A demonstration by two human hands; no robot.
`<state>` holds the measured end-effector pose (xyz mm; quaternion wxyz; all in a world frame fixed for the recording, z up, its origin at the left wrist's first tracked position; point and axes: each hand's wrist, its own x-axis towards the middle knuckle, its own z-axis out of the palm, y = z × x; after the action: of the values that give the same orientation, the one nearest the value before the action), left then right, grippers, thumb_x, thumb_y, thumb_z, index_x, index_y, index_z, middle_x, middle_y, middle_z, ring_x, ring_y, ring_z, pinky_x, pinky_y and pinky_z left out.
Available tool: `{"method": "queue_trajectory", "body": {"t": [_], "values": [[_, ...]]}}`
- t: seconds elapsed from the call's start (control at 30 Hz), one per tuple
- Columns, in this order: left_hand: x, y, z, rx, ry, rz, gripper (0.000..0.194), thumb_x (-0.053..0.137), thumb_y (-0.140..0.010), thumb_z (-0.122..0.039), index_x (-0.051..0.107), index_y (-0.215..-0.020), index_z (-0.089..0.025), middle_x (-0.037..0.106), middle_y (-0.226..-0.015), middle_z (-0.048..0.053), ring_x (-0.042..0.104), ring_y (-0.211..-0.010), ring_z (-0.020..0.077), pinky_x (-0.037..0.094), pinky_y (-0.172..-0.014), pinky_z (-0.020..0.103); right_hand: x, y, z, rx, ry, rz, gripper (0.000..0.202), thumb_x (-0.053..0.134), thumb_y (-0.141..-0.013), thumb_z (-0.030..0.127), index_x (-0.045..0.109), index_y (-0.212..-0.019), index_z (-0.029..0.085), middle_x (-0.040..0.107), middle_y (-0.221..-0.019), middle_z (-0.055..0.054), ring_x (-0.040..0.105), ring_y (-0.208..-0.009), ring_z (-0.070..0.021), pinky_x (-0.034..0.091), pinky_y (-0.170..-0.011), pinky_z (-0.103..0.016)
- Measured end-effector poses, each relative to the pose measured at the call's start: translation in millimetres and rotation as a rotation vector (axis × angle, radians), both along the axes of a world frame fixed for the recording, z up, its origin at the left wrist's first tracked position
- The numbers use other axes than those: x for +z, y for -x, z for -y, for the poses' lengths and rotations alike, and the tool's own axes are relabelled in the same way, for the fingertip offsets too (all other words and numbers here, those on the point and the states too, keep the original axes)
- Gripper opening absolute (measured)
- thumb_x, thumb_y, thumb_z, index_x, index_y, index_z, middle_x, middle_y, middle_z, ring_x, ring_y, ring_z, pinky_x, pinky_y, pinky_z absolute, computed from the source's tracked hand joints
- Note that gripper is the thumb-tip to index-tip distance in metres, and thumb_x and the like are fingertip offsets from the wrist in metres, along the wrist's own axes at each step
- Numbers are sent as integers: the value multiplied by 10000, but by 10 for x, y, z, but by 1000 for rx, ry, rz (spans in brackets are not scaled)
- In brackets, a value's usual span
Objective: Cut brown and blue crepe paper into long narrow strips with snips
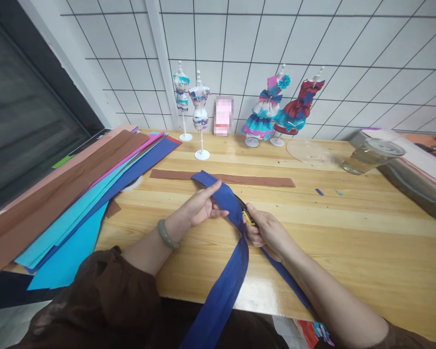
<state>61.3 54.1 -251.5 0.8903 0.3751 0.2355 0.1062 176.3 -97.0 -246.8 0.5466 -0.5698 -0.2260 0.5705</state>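
My left hand (203,204) pinches a long blue crepe paper strip (225,196) near its far end, thumb on top and fingers beneath. The strip bends down past my right hand and hangs over the table's front edge toward my lap. In my right hand (263,225) are scissors (247,217) with black and yellow handles, their blades at the strip's right side and partly hidden by it. A narrower blue piece (285,276) trails from under my right hand along the forearm. Just beyond my hands, a brown paper strip (254,181) lies flat across the table.
Stacked coloured paper sheets (69,194) cover the left side. Bare mini dress forms (200,109) and two dressed ones (263,111) stand along the tiled wall. At right are a clear lidded cup (370,155), a transparent disc (308,152) and small blue scraps (319,192).
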Motion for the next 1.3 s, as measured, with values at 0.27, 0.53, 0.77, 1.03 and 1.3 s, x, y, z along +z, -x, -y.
{"method": "queue_trajectory", "body": {"t": [0.27,0.53,0.77,1.03,1.3], "values": [[-18,-8,-35,84,-101,2,107,660,-718,-138,614,-807,-99,673,-813,62,613,-617,97,529,-538,188,-14,-1,-12,12,16,18,410,458,-794,578,462,-700,179,200,-445,110,121,-365,-33,114,-336,-166],[0,0,51,97,-185,85,193,706,-676,-148,630,-852,-119,655,-879,42,617,-817,144,539,-757,313,27,5,-14,13,43,-47,434,467,-775,594,448,-659,176,200,-435,113,114,-345,-22,101,-330,-165],[-33,-8,85,77,-212,77,287,720,-656,-149,639,-931,-141,654,-914,48,605,-882,171,518,-815,373,35,6,-15,26,27,-75,450,451,-789,587,371,-590,191,180,-439,109,104,-350,-25,91,-339,-174],[-16,-9,93,70,-227,85,328,722,-653,-155,637,-970,-149,656,-939,55,604,-902,182,515,-821,383,49,5,1,35,27,-110,447,455,-785,591,385,-607,187,186,-451,109,103,-348,-19,95,-335,-164],[-7,-10,98,76,-217,79,338,721,-652,-144,634,-979,-147,656,-950,60,605,-900,181,520,-822,370,52,2,1,15,27,-84,434,476,-775,585,403,-620,186,183,-448,110,100,-360,-24,94,-336,-164]]}}
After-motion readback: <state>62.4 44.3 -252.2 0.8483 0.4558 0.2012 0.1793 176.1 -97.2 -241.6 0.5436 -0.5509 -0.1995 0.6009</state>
